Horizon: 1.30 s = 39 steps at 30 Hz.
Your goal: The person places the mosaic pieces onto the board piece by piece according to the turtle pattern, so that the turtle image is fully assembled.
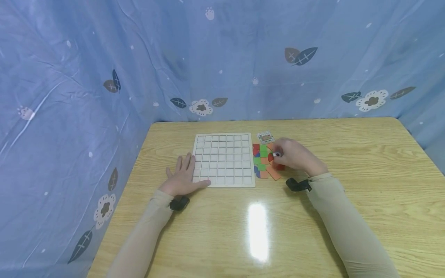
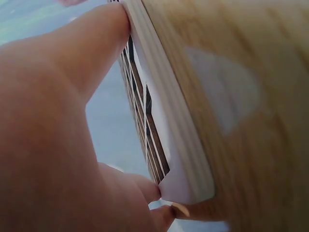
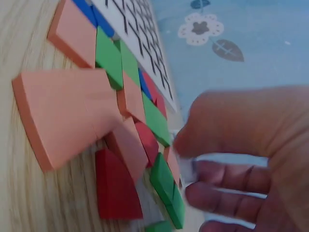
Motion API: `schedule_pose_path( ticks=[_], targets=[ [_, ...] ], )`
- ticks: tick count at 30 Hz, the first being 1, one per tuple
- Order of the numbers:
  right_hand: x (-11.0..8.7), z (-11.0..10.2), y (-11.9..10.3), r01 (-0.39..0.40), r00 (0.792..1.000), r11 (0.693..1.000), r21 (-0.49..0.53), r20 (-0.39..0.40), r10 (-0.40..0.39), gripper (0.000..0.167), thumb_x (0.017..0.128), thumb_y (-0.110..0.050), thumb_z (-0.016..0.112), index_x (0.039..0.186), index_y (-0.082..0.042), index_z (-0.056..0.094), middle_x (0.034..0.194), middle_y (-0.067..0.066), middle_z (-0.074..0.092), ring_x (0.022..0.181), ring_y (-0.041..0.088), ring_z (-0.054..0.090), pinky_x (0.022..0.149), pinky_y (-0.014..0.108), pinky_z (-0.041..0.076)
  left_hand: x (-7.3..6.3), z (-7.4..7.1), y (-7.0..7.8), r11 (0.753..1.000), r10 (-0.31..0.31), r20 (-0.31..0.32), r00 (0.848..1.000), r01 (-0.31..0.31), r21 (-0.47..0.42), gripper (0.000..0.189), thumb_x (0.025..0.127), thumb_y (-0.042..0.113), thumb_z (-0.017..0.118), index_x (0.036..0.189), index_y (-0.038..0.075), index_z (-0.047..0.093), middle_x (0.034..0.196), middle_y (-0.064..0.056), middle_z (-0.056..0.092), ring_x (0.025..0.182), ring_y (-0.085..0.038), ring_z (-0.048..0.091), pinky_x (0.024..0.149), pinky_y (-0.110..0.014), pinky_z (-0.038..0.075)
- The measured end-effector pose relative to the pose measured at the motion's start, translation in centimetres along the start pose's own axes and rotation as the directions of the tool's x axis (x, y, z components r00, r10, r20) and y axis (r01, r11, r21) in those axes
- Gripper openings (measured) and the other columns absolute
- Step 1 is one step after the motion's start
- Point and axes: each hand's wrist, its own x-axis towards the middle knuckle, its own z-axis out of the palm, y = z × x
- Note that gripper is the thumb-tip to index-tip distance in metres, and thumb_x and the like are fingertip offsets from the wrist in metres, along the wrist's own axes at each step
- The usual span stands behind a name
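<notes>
Clearly, your left hand [image 1: 182, 180] lies splayed at the near left corner of the square white gridded board [image 1: 253, 162], thumb on its near edge; that grip is spread wide and holds nothing. Your right forearm slants in from the lower right, and the right hand [image 1: 295, 154] bends over the flat red, green, orange and blue pieces [image 1: 264, 160] beside the board's right edge. Its grip is narrowed, pinching a small white piece with a dark centre [image 1: 277, 154]. Past the pieces, a small printed card [image 1: 265, 137] lies on the pale wood-grain bench [image 1: 215, 231].
</notes>
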Motion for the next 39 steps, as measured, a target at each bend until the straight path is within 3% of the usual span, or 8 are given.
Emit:
schedule_pose_path(
  ticks=[7,15,21,26,31,39],
  targets=[
    [0.7,0.9,-1.0,0.039,0.998,0.996,0.078,-0.051,-0.035,0.017,0.088,-0.006,0.07,0.105,-0.005,0.067,0.102,0.011,0.062,0.086,0.025,0.055,0.072,0.037,0.048,-0.2,-0.1,-0.3,1.0,-0.007,0.018,1.0,0.006,0.005,0.12,0.09,0.078,0.055,0.167,0.007,-0.004,0.175,-0.015,-0.013,0.159,-0.044,-0.016,0.114,-0.083,-0.006],
    [1.7,2.9,-2.9,0.156,0.985,0.986,0.059,-0.084,-0.15,0.013,0.084,-0.004,0.073,0.096,-0.004,0.067,0.089,0.007,0.062,0.082,0.021,0.053,0.071,0.034,0.046,-0.2,0.0,-0.7,1.0,0.002,0.028,1.0,-0.002,-0.012,0.125,0.087,0.079,0.059,0.167,0.007,-0.004,0.175,-0.015,-0.014,0.159,-0.043,-0.018,0.113,-0.083,-0.007],
    [2.4,3.9,-4.2,0.196,0.978,0.98,0.029,-0.081,-0.193,0.012,0.084,-0.006,0.073,0.094,-0.007,0.067,0.086,0.004,0.061,0.078,0.019,0.052,0.07,0.033,0.045,0.1,0.5,-1.2,1.0,-0.004,0.022,1.0,0.004,-0.016,0.127,0.085,0.082,0.059,0.168,0.009,-0.004,0.175,-0.013,-0.013,0.16,-0.042,-0.017,0.114,-0.082,-0.008],
    [2.6,4.1,-5.0,0.207,0.977,0.977,0.06,-0.07,-0.203,0.011,0.086,-0.007,0.073,0.095,-0.008,0.066,0.088,0.005,0.059,0.08,0.019,0.052,0.073,0.035,0.046,0.6,0.7,-1.3,1.0,-0.019,0.027,0.999,0.018,0.019,0.13,0.081,0.087,0.057,0.168,0.013,-0.004,0.176,-0.01,-0.013,0.161,-0.04,-0.015,0.11,-0.088,-0.003],
    [3.0,4.0,-5.9,0.214,0.976,0.974,0.072,-0.053,-0.211,0.013,0.087,-0.009,0.073,0.097,-0.008,0.066,0.092,0.006,0.059,0.083,0.02,0.051,0.076,0.036,0.045,0.4,0.2,-0.7,0.998,-0.036,0.014,0.999,0.035,0.049,0.134,0.076,0.091,0.059,0.169,0.015,0.002,0.177,-0.01,-0.008,0.16,-0.047,-0.01,0.101,-0.094,0.002],
    [4.1,3.8,-7.9,0.251,0.967,0.966,0.059,-0.059,-0.247,0.013,0.087,-0.011,0.07,0.098,-0.008,0.066,0.093,0.006,0.06,0.083,0.021,0.051,0.075,0.036,0.044,-0.2,-1.0,-0.1,0.996,-0.073,0.0,0.997,0.073,0.058,0.138,0.07,0.087,0.071,0.169,0.012,0.009,0.175,-0.018,-0.002,0.155,-0.059,-0.006,0.099,-0.095,0.013]
  ],
)
